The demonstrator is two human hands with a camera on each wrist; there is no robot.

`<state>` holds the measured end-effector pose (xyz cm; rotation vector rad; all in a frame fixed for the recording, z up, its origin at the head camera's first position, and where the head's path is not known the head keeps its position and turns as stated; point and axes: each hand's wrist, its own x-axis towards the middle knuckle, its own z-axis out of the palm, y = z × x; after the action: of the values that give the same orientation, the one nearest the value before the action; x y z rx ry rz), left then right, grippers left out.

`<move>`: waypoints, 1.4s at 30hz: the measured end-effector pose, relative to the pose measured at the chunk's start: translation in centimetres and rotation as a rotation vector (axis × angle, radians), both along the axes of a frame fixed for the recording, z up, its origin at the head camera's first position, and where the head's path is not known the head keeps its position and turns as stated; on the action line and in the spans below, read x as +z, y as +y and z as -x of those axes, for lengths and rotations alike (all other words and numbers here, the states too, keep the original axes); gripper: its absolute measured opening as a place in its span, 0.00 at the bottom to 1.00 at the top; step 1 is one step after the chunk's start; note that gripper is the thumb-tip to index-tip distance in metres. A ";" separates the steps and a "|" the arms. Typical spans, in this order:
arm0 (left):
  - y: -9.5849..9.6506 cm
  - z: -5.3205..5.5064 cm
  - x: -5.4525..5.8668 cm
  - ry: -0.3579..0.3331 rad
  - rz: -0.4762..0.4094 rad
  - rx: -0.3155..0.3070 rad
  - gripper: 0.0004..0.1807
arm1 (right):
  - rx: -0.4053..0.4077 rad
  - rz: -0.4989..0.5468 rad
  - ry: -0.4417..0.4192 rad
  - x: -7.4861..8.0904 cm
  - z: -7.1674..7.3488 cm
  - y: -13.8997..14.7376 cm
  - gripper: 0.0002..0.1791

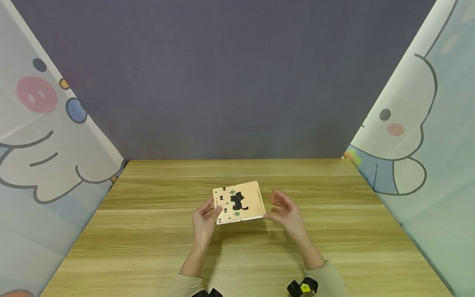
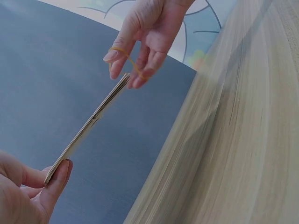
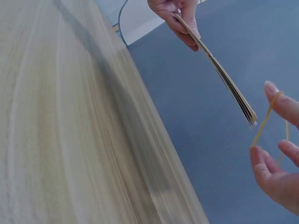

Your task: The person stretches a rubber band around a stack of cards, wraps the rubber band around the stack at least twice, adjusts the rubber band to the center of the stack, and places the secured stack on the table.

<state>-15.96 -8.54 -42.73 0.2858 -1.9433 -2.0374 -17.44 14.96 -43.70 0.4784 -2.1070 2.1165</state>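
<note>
A thin cream notepad (image 1: 252, 198) printed with a black cat is held up over the table by my left hand (image 1: 205, 216). Thumb and fingers pinch its left end, with the thumb on the printed face. Seen edge-on in the left wrist view, the notepad (image 2: 77, 139) shows several layers at its far half and a step midway. My right hand (image 1: 289, 214) is just off the notepad's right end, fingers and thumb spread. A yellow rubber band (image 3: 265, 119) is stretched around its thumb and fingers, close to the notepad's layered edge.
Below the hands lies a wood-grain table (image 1: 148, 231). A dark grey panel (image 1: 237, 82) stands along its back edge. Light curtains with cartoon animals hang at the left (image 1: 37, 165) and right (image 1: 408, 123). Black straps (image 1: 302, 287) circle the wrists.
</note>
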 end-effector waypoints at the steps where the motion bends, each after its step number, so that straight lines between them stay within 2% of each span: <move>1: 0.0 0.0 0.0 -0.003 0.001 0.000 0.22 | 0.004 0.008 -0.008 0.0 0.0 0.0 0.40; 6: 0.1 0.0 0.0 -0.008 0.004 0.001 0.22 | 0.049 0.045 -0.004 -0.3 -0.2 -0.4 0.41; 11: 0.3 0.1 0.0 0.010 0.008 -0.008 0.21 | 0.102 0.024 0.016 -1.0 0.0 -0.5 0.44; 17: 0.7 0.0 0.0 0.023 -0.011 -0.033 0.22 | 0.118 0.035 -0.090 -1.5 0.4 -0.8 0.43; 18: 0.8 -0.1 0.0 0.022 -0.016 -0.039 0.22 | 0.111 0.039 -0.119 -1.2 0.3 -1.0 0.43; 21: 1.0 -0.2 -0.1 0.026 -0.016 -0.066 0.23 | 0.105 0.038 -0.119 -1.2 0.5 -1.2 0.41; 22: 1.0 -0.2 -0.1 0.028 -0.011 -0.076 0.23 | 0.098 0.035 -0.125 -0.8 0.4 -1.3 0.41; 26: 0.9 -0.3 -0.3 0.036 0.004 -0.108 0.23 | 0.076 -0.007 -0.163 0.2 0.7 -1.4 0.40; 30: 0.8 -0.4 -0.3 0.035 0.041 -0.124 0.22 | 0.095 -0.060 -0.213 0.8 1.3 -1.2 0.41; 37: 0.9 -0.6 -0.1 0.053 0.108 -0.159 0.22 | 0.121 -0.219 -0.159 1.2 2.7 -0.9 0.43; 42: 0.7 -0.6 -0.1 0.075 0.097 -0.199 0.22 | 0.207 -0.162 -0.133 1.4 3.9 -0.4 0.44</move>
<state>-15.36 -7.84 -42.80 -0.0069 -2.0885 -2.0317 -21.35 14.53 -42.25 0.6141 -2.4123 2.1480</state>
